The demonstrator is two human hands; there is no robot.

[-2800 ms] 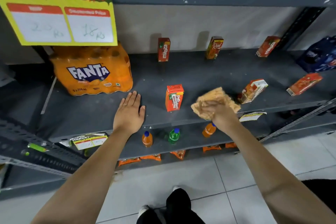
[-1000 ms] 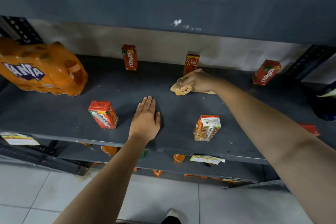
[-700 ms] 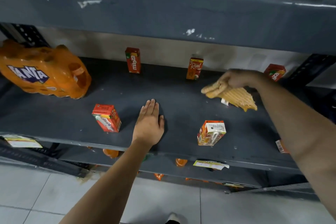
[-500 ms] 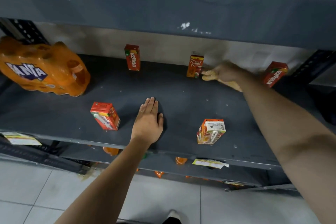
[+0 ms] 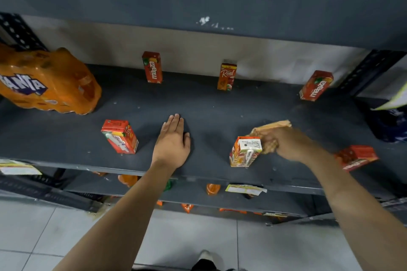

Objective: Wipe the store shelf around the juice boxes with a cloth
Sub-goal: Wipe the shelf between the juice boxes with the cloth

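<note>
My right hand [image 5: 286,143] is closed around the tan cloth [image 5: 272,127], fingers curled over it and pressing it onto the dark grey shelf [image 5: 211,114]; the hand is blurred, and part of the cloth sticks out behind it toward the back of the shelf. It sits just beside, and looks to be touching, the front juice box with the white top [image 5: 245,152], which stands tilted near the shelf's front edge. My left hand [image 5: 172,141] lies flat and open, palm down on the shelf with fingers together, holding nothing, between that box and the tilted red juice box [image 5: 120,136] to its left. Further right, a red carton [image 5: 355,157] sits at the front edge, partly blurred. Along the back wall I see 3 more cartons standing well apart: a red Maaza box [image 5: 152,67], an orange Real box [image 5: 228,76] and a leaning Maaza box [image 5: 316,86]. At the far left lies an orange Fanta multipack [image 5: 46,82] in shrink wrap. Below the front edge hangs a price label [image 5: 244,189], and small orange bottles [image 5: 213,189] show on the lower shelf. Pale floor tiles [image 5: 187,240] run beneath.
</note>
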